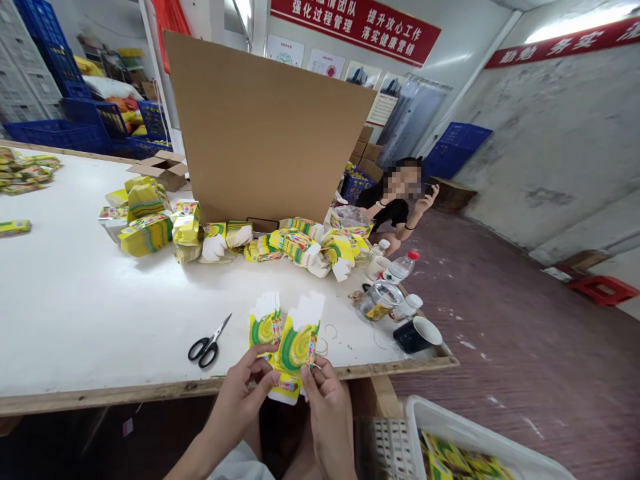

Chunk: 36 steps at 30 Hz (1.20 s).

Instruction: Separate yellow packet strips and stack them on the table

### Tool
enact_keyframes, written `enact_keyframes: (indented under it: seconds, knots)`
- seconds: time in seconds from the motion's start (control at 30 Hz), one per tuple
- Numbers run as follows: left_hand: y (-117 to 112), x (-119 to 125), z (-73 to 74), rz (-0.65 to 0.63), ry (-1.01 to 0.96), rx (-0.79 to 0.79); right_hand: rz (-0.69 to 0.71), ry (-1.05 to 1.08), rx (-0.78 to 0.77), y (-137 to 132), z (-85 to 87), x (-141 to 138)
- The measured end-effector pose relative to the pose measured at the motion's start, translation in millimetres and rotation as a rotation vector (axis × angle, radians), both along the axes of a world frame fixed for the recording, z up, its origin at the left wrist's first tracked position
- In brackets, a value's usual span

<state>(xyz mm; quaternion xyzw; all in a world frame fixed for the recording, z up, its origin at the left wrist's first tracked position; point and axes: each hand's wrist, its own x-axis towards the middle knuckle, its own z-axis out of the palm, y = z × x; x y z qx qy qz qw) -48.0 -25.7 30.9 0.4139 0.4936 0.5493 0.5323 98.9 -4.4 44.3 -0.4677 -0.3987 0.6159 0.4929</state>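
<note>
My left hand [245, 393] and my right hand [323, 400] both pinch a flat yellow-green printed carton [295, 347] at the table's near edge. The carton's white flaps point up and away from me. A second flat carton [264, 323] of the same print lies on the white table [75, 313] just behind and left of it. Fingers of both hands are closed on the held carton's lower part.
Black-handled scissors [209, 345] lie left of my hands. Piles of folded cartons [150, 227] and a big cardboard sheet [265, 127] stand at the table's back. Jar [377, 301], bottle [403, 265] and dark cup [417, 333] crowd the right corner. A white crate [480, 440] sits lower right. A person [400, 200] crouches beyond.
</note>
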Motion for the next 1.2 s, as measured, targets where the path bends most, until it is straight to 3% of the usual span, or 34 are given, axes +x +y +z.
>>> enact_keyframes:
  seconds: [0.13,0.23,0.37,0.6,1.0,1.2]
  knots:
    - [5,-5,0.5,-0.017,-0.346,-0.088,0.067,0.041,0.005,-5,1.9,-3]
    - [4,-7,1.6,-0.101,-0.591,-0.184,0.130,0.075,0.001,-8,0.7,-8]
    - [0,-6,4.4,-0.203,-0.702,-0.156,0.110,0.088,0.015,-8,0.8,-7]
    - [3,1,12.0,-0.163,-0.622,-0.091,0.093,-0.088,0.080,-6,5.2,0]
    - [10,9,-10.9,0.006,-0.333,-0.047,0.000,-0.273,0.128,-8,-20.3,1]
    - [5,-2,-3.4,-0.121,-0.293,0.019,0.050,-0.267,0.222,-5,-5.0,5]
